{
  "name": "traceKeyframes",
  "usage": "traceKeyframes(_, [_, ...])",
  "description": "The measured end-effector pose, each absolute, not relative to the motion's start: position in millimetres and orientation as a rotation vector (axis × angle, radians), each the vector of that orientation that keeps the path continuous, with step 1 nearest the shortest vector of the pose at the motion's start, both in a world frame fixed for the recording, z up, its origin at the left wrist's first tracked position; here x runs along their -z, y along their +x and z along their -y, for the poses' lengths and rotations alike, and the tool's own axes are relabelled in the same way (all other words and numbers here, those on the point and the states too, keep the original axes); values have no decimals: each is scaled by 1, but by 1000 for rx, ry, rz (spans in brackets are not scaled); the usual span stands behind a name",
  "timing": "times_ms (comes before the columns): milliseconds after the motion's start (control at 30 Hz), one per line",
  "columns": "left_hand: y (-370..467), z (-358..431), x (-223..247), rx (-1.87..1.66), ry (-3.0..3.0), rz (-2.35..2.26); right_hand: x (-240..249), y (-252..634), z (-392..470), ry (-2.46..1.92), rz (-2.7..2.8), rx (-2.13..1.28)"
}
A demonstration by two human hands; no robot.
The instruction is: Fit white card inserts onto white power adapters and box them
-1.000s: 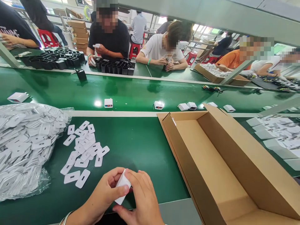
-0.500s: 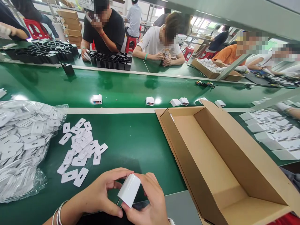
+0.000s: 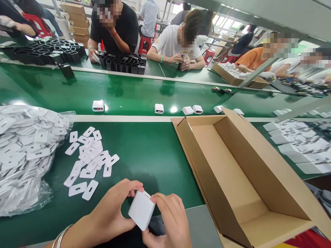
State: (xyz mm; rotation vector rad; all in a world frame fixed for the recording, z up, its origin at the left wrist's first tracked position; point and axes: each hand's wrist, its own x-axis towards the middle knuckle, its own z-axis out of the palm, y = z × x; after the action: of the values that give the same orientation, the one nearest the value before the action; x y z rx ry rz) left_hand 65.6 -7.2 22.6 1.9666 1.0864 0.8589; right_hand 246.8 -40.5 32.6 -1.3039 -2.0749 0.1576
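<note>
A white charger housing (image 3: 142, 209) is held between both hands at the bottom middle, tilted, with a broad flat side turned up and a small slot by its upper edge. My left hand (image 3: 110, 210) grips its left side between thumb and fingers. On the right, the fingertips and thumb of my right hand (image 3: 169, 218) press its upper and lower corners. Left of the hands lies a loose pile of white end plates (image 3: 91, 151), each with a small slot. A clear plastic bag (image 3: 28, 151) full of similar plates is at the far left.
An open cardboard box (image 3: 212, 179) stands right of my hands. Beyond the white strip, several white housings (image 3: 159, 108) lie on the green belt (image 3: 131, 91). More white housings (image 3: 297, 151) are in rows at right. Co-workers sit opposite, near black housings (image 3: 121, 63).
The housing has been turned in my hands, so its broad side and slot now show. White housings on the belt have shifted left.
</note>
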Motion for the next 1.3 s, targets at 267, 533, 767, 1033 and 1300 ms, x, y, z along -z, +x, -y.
traceKeyframes(267, [79,18,-14,-556,2128,-923,-30,244,48,-1406,2232,-67])
traceKeyframes(533, [73,-12,-12,-762,1438,-783,-92,358,7,-1770,1628,-557])
traceKeyframes(767, [120,-19,5,-629,1444,-910,-71,455,-142,-1923,1023,-1011])
traceKeyframes(1033, [257,-105,10,-665,1406,-868,-15,436,-199,-2038,994,-1144])
traceKeyframes(1300, [288,-91,42,-698,1424,-819,-15,443,-204,-2128,1173,-1164])
